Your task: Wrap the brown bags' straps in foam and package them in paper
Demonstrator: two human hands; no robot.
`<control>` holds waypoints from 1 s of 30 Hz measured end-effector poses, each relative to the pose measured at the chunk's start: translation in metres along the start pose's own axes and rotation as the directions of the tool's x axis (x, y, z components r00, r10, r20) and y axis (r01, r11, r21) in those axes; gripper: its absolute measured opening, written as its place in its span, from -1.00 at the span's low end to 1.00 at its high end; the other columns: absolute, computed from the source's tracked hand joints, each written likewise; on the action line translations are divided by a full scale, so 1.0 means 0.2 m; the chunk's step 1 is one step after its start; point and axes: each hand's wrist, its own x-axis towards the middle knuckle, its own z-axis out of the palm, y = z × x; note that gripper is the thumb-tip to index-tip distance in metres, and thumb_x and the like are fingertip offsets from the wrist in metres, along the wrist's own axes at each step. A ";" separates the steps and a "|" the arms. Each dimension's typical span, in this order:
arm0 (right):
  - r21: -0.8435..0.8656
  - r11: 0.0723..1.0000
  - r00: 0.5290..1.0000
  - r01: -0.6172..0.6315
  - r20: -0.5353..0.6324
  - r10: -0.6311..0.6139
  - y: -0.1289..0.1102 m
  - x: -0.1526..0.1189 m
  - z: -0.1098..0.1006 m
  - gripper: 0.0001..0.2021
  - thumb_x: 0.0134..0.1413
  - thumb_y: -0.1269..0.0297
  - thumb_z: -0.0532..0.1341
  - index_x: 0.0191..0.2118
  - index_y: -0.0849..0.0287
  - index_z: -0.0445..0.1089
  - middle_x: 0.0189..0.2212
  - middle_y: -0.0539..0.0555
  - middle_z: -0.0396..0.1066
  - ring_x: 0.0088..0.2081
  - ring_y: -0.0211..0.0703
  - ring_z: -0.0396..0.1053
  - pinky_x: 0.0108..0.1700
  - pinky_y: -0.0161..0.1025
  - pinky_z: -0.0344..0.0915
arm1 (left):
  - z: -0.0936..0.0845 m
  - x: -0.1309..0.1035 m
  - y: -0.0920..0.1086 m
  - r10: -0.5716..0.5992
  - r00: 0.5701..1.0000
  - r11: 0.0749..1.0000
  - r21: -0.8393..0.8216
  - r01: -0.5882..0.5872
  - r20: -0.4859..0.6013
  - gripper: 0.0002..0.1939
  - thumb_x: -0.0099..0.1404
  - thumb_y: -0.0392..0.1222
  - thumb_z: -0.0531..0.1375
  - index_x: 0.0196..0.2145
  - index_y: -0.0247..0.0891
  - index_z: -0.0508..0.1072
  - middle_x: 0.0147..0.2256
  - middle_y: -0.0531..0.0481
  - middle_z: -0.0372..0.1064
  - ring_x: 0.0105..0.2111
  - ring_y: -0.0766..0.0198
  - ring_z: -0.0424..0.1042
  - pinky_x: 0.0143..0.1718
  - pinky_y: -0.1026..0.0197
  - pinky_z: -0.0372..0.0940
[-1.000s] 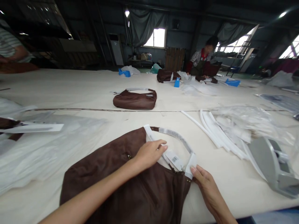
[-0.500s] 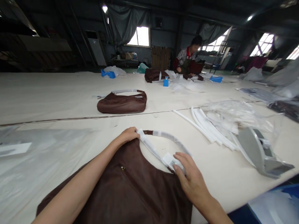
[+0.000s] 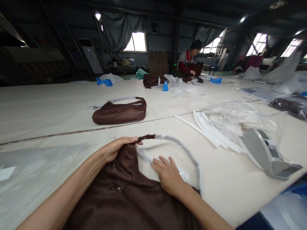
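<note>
A dark brown handbag (image 3: pixel 107 198) lies on the table in front of me, a small metal fitting (image 3: pixel 120 189) on its face. Its handle (image 3: pixel 185 147), wrapped in white film, arches over the tabletop beyond the bag's opening. At the bag's upper left corner, my left hand (image 3: pixel 118 147) is closed on the bag where the brown handle end begins. My right hand (image 3: pixel 169 175) lies palm down over the curved opening, fingers spread. Under its fingertips runs a white padded strip (image 3: pixel 144 155); a crumpled clear bit (image 3: pixel 184 175) shows beside the wrist.
Across the table seam lies another brown handbag (image 3: pixel 120 113). White foam tubes (image 3: pixel 208 129) and a grey tape dispenser (image 3: pixel 266 153) are on the right, clear plastic sheets (image 3: pixel 48 179) on the left. A person (image 3: pixel 189 60) works at the far side near blue dispensers (image 3: pixel 165 86).
My right hand has moved left from the handle's right end and spread its fingers over the strip. My left hand now grips the corner lower down, and the strip has come away from it.
</note>
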 end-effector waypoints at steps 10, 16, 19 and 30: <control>0.944 -0.280 0.892 0.177 -0.033 0.450 -0.07 0.04 -0.14 -0.50 0.01 -0.04 0.34 0.01 0.13 0.38 0.09 0.19 0.43 0.11 -0.01 0.39 0.14 -0.04 0.28 | 0.21 -0.28 -0.06 0.277 0.933 0.859 0.376 -0.348 0.231 -0.65 0.26 0.15 0.21 -0.30 -0.21 0.33 -0.38 0.05 0.41 -0.31 0.22 0.33 -0.21 0.22 0.19; 0.780 -0.544 0.856 0.307 0.022 0.516 -0.20 0.06 -0.23 -0.73 -0.10 0.19 0.45 -0.34 0.20 0.40 -0.32 0.14 0.56 -0.25 -0.10 0.51 -0.16 -0.18 0.41 | 0.35 -0.36 -0.24 0.278 0.937 0.783 0.516 -0.349 0.212 -0.63 0.32 0.20 0.11 -0.35 -0.19 0.27 -0.48 0.14 0.25 -0.41 0.26 0.25 -0.33 0.24 0.14; 0.801 -0.477 0.841 0.361 -0.059 0.538 -0.25 0.03 -0.23 -0.70 -0.18 0.27 0.47 -0.29 0.19 0.43 -0.29 0.10 0.56 -0.22 -0.11 0.50 -0.18 -0.23 0.40 | 0.39 -0.37 -0.29 0.283 0.947 0.750 0.581 -0.318 0.153 -0.61 0.32 0.23 0.09 -0.32 -0.17 0.24 -0.49 0.15 0.25 -0.43 0.25 0.26 -0.35 0.24 0.13; 0.881 -0.293 0.823 0.372 -0.168 0.542 -0.29 -0.02 -0.23 -0.63 -0.15 0.17 0.46 -0.20 0.19 0.44 -0.24 0.09 0.54 -0.21 -0.14 0.46 -0.14 -0.21 0.37 | 0.50 -0.34 -0.27 0.352 0.934 0.741 0.592 -0.319 0.062 -0.70 0.30 0.12 0.07 -0.36 -0.15 0.17 -0.54 0.18 0.26 -0.50 0.25 0.27 -0.41 0.23 0.10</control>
